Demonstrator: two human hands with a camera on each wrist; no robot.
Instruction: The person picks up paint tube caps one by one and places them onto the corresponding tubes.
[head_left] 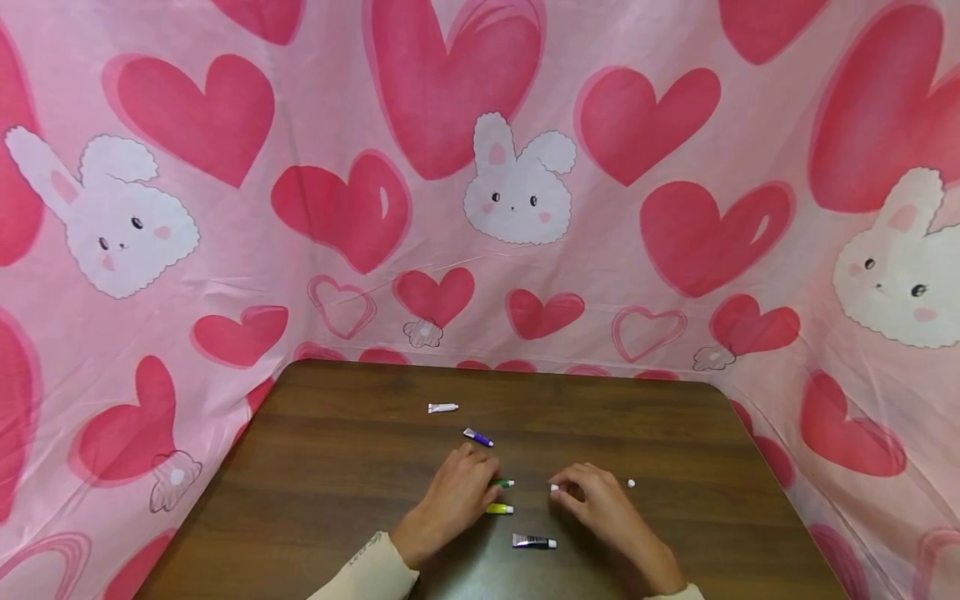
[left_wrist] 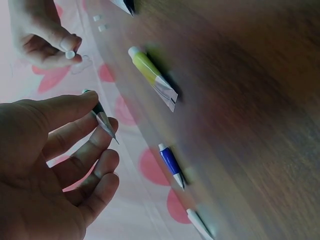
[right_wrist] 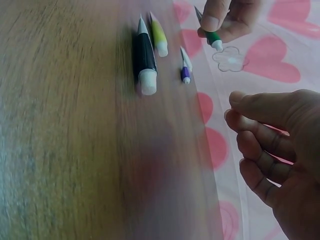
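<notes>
From where I stand, the person's left hand (head_left: pixel 459 490) pinches a small green tube (right_wrist: pixel 213 38) between thumb and fingertips, its white tip pointing toward the other hand. The right hand (head_left: pixel 597 497), a little apart from it, holds a tiny white cap (left_wrist: pixel 70 54) between thumb and finger, the other fingers loosely bent. Just nearer the person than the green tube lies a yellow tube (head_left: pixel 498 509), and nearer still a black tube (head_left: pixel 532 542) (the plumpest of the lot), both with white ends toward the right. Beyond the left hand a purple tube (head_left: pixel 478 437) lies aslant, with a white tube (head_left: pixel 442 408) farthest off. Past the right hand, a loose cap (head_left: pixel 632 483) rests on the brown table (head_left: pixel 360 433).
</notes>
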